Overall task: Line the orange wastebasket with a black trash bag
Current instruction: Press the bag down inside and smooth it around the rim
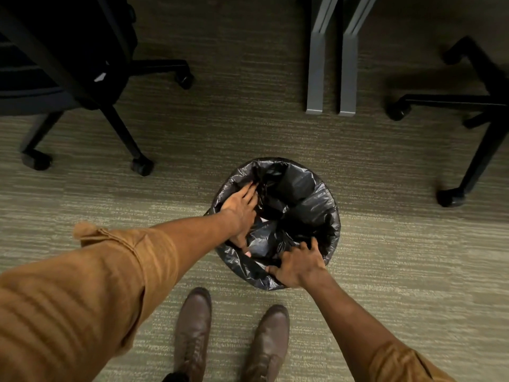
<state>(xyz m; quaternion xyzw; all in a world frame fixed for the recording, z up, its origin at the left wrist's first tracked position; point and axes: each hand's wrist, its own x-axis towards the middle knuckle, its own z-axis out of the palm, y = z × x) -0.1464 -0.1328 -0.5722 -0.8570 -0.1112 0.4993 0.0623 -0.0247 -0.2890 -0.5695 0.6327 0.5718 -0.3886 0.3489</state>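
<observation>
- Left hand (242, 213) reaches in from the lower left on a straight arm. Its fingers are straight and together, flat on the left rim.
- Right hand (298, 264) rests on the near rim with its fingers spread and bent. I cannot tell whether they pinch the plastic.
- Glossy, crinkled black plastic trash bag (308, 213) sits lower centre on striped greenish carpet (385, 244). It is folded over a round rim and slack and bunched inside.

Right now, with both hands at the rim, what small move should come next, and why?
Probably push the left hand deeper to press the black trash bag down inside: the bag already covers the rim all round, but its middle sits bunched and puffed, while the right hand rests on the near edge.
</observation>
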